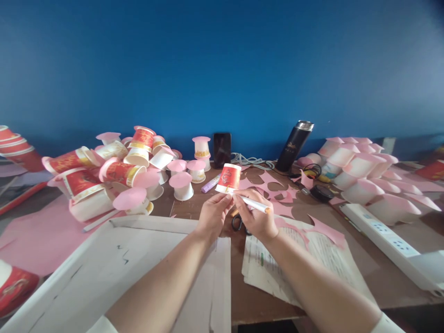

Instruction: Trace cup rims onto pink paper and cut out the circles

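Observation:
My left hand point(213, 213) holds a red and white paper cup point(228, 178) by its rim, tilted above the brown table point(360, 270). My right hand point(255, 217) grips a white pen point(255, 204) whose tip touches the cup's rim. Black scissors point(237, 223) lie on the table just under both hands. A purple glue stick point(210, 184) lies beyond the cup.
Heaps of paper cups with pink lids sit at the left point(114, 173) and right point(364, 173). Pink paper scraps point(277, 194), a black phone point(222, 149), a black flask point(294, 145), a white power strip point(388, 238), printed sheets point(270, 268) and a white cardboard lid point(114, 273) surround me.

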{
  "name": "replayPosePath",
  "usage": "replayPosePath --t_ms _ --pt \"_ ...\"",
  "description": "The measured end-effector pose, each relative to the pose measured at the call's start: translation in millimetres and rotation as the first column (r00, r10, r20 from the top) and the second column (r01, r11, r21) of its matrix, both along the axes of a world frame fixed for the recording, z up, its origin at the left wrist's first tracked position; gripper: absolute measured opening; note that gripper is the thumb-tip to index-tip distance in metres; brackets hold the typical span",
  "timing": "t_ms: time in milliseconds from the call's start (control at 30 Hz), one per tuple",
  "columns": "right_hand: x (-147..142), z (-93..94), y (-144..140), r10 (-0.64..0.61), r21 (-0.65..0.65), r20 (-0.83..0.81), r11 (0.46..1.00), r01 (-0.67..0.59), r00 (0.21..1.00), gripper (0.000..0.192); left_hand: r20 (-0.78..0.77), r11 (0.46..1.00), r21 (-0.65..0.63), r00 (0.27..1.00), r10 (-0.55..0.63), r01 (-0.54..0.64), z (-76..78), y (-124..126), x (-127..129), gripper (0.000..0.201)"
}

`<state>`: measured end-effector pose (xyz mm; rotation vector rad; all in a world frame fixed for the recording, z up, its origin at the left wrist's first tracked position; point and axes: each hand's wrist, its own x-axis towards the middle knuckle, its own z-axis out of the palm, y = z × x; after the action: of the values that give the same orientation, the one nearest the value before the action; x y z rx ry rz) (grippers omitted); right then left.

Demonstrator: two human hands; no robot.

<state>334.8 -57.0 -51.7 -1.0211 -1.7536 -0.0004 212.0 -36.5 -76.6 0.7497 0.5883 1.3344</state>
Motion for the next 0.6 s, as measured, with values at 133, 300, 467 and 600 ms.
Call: replayPosePath --t_ms 133,300,467,600 --pt "0.4 -0.9 1.4 -0.002 0.009 -0.004 1.000 0.002 1.000 0.012 -0.005 1.000 -0.011 1.000 0.005 -0.005 2.1 -1.0 0.6 0.017" --pt "1.3 -0.4 1.9 -0.030 0.039 -0.008 0.999 0.031 1.000 0.012 0.005 1.000 -0.007 1.000 -0.007 0.007 3.8 -2.1 1.4 0.018" --pt "0.6 0.5 0.7 -0.021 0.023 0.011 1.000 0.021 1.000 0.010 -0.001 1.000 -0.012 1.000 0.010 -0.010 1.9 -0.7 1.1 0.016" --pt "0.9 -0.7 1.9 -0.035 0.042 -0.005 0.998 0.035 0.999 0.011 0.010 1.000 -0.006 1.000 -0.002 0.002 1.9 -0.7 1.0 0.017"
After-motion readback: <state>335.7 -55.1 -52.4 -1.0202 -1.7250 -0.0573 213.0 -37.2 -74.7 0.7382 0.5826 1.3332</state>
